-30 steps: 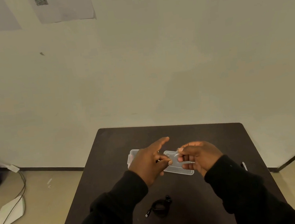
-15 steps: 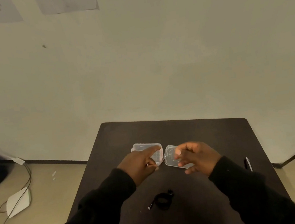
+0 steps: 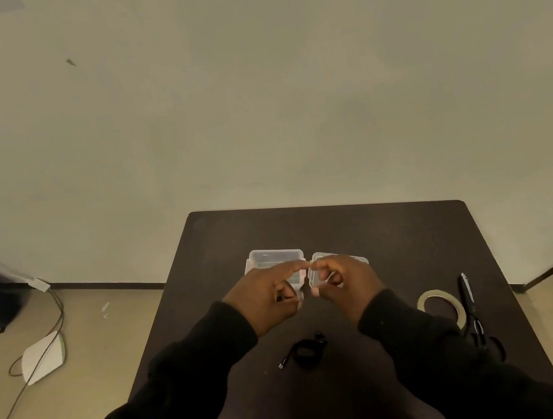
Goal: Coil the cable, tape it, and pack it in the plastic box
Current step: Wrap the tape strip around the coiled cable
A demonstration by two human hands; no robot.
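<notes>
**Both hands at the open plastic box, coiled cable waiting on the table**

From my head camera I see a dark table set against a pale wall. The clear plastic box lies opened out near the middle of the tabletop, with its hinged lid folded out flat on the right side of it.

My left hand is over the near right part of the box, forefinger stretched toward the hinge and the other fingers curled; the thumb and curled fingers seem to pinch the box's near corner, though the contact is partly hidden by the hand itself. My right hand sits on the lid, fingers curled around its near left edge. The two forefingers almost meet above the hinge.

The black cable is already coiled and lies on the table toward the near edge, between my sleeves, apart from both hands and outside the box; one connector end sticks out to the left.

Near the right edge lie a roll of tape, flat, and black scissors just beside it on the outer side.
</notes>
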